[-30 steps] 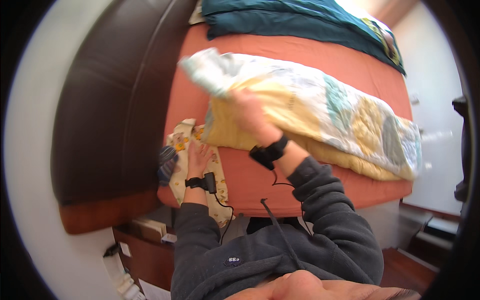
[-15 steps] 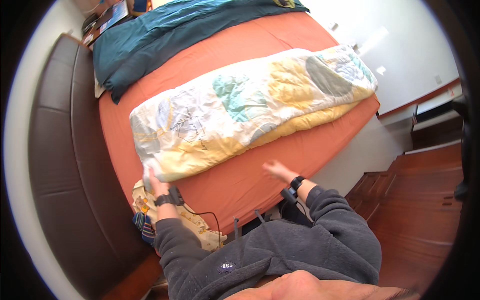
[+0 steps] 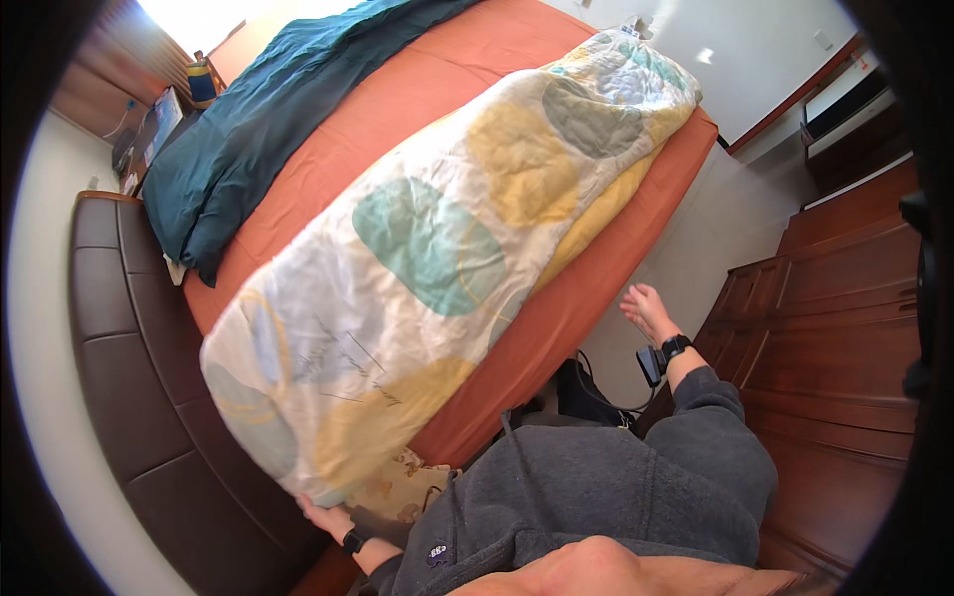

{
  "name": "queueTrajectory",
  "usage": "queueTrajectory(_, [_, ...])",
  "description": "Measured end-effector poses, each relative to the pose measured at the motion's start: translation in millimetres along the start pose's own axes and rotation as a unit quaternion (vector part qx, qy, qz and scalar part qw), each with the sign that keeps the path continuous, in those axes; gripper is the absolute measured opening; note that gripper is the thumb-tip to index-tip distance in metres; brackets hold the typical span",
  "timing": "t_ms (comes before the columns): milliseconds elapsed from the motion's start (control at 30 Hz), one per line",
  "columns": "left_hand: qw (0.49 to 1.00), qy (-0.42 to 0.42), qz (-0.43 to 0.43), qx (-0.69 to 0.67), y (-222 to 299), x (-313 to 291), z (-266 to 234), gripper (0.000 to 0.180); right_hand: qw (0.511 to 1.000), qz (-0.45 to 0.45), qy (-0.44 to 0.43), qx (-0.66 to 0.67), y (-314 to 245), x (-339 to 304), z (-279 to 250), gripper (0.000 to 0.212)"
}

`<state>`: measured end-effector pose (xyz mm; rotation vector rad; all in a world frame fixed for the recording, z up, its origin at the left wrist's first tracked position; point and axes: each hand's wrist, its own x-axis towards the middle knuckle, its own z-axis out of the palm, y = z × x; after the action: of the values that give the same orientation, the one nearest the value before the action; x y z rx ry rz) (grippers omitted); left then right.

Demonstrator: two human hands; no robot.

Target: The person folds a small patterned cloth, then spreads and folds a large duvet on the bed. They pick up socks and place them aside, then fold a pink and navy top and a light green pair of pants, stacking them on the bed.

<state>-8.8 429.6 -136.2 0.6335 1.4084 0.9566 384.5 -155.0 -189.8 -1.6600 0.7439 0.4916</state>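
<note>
A folded quilt (image 3: 437,248), white with teal, yellow and grey blotches, lies in a long roll along the near side of a bed covered by an orange sheet (image 3: 417,89), running from the near left corner up toward the far right end of the mattress. The person's left hand (image 3: 323,515) sits at the near left end of the quilt, tucked under its lower edge with the fingers curled against the fabric; most of the hand is hidden by the quilt, so whether it truly grips the cloth cannot be told for sure, though it touches it. A dark band (image 3: 354,541) circles that wrist. Just beside this hand, between the quilt's end and the person's grey sweatshirt (image 3: 596,487), a smaller cloth with a brownish floral print (image 3: 397,489) shows. The right hand (image 3: 648,310) hangs released, fingers spread and holding nothing, off the near right edge of the bed above the pale floor (image 3: 715,228), well apart from the quilt; a black wrist device (image 3: 664,356) sits on that arm. A dark teal duvet (image 3: 288,109) lies along the far side of the bed. A dark brown padded headboard (image 3: 129,348) stands at the left, and wooden drawers (image 3: 845,328) at the right.
</note>
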Motion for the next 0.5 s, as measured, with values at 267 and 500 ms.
queueTrajectory(267, [0.973, 0.035, 0.006, 0.227, -127.6, 14.2, -29.5, 0.034, 0.994, 0.107, 0.026, 0.026, 60.6, 14.9, -88.3, 0.063])
queueTrajectory(500, [0.944, -0.061, -0.318, 0.066, -266.9, -44.1, 58.1, 0.082, 0.989, -0.052, -0.098, 0.093, -42.8, 151.4, -14.8, 0.065])
